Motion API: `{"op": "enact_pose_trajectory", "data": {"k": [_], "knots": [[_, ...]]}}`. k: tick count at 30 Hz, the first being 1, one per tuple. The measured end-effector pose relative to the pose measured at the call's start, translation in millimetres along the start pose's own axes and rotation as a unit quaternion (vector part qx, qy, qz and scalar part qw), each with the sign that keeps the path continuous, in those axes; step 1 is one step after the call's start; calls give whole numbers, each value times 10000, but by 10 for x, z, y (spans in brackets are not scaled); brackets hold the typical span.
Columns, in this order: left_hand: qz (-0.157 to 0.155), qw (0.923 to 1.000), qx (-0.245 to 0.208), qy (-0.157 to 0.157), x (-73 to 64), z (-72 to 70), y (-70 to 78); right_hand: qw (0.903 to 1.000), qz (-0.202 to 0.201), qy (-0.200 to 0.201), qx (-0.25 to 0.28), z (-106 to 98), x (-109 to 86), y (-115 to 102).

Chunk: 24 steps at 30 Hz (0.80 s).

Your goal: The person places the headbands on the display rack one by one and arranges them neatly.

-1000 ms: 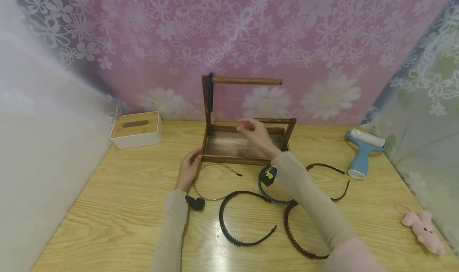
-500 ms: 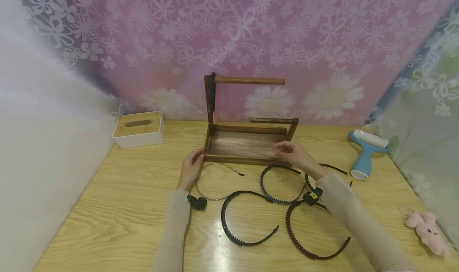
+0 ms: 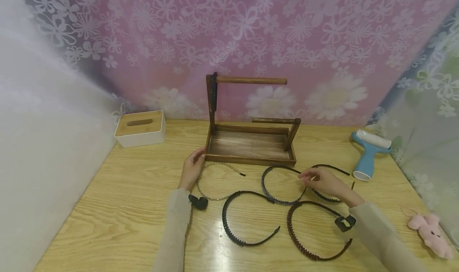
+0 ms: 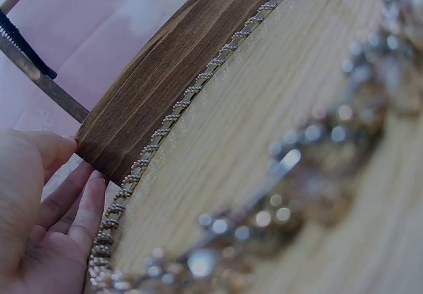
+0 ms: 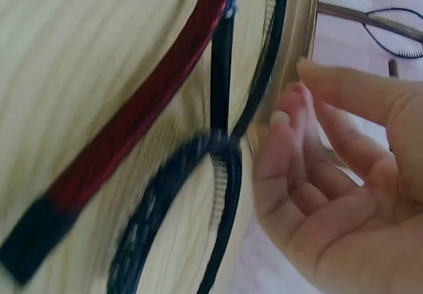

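Observation:
My left hand (image 3: pixel 192 170) pinches the near left corner of a brown wooden rack (image 3: pixel 251 159), which has a shallow tray base and two side bars. On the upper bar hangs a black headband (image 3: pixel 214 94). A beaded headband (image 4: pixel 175 112) lies by the left fingers. My right hand (image 3: pixel 324 182) hovers with loosely bent fingers and nothing between them. Close to it are a blue-black toothed headband (image 3: pixel 264 184) and another dark headband (image 3: pixel 333 167), partly hidden by the hand. Nearer the front lie a black headband (image 3: pixel 224 218) and a dark red one (image 5: pixel 142 106).
On the left stands a white tissue box (image 3: pixel 141 138) with a wooden lid. A blue lint roller (image 3: pixel 367 160) lies at the right, and a pink plush toy (image 3: pixel 432 236) in front of it. A flowered curtain (image 3: pixel 229 36) hangs behind the table (image 3: pixel 118 208).
My right hand has come from above the rack's tray, down and right, to over the headbands. The left hand keeps its place at the rack's corner.

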<state>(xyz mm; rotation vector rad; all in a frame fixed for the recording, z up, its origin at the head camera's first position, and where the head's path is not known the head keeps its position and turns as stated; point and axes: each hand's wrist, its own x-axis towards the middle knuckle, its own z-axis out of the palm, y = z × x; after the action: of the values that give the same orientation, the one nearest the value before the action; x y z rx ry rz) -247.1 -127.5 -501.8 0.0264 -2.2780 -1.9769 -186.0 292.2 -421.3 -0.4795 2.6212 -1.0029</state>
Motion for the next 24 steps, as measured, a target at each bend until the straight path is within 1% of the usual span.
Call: {"op": "enact_pose_trajectory", "data": {"k": [4,6,9,11,12,13,17,20,24], "knots": [[29,9999,98,-34,2,-6,3,9998,-13,-138,-112,-68,-198,80],[59,9997,223,-86,-46,-15,94,9997,-47,-149,-175,-94,-285,127],[97,9995,266,-130,-48,-13,83,9994,-86,-71,-320,-115,-400,225],[87,9995,288,-135,-49,-12,76,9990,34,39,-434,-114,-467,251],[82,9995,262,-129,-31,-10,29,9986,97,86,-505,-109,-495,265],[70,9996,252,-115,-5,-9,-27,9981,169,117,-588,-103,-515,274],[33,9997,228,-103,-17,-25,-23,9945,435,105,-947,-63,-549,285],[17,9997,208,-99,-17,-32,-14,9925,525,22,-1105,-39,-540,297],[36,9995,285,-99,-10,-38,-14,9916,560,22,-1168,-15,-520,286]]}}
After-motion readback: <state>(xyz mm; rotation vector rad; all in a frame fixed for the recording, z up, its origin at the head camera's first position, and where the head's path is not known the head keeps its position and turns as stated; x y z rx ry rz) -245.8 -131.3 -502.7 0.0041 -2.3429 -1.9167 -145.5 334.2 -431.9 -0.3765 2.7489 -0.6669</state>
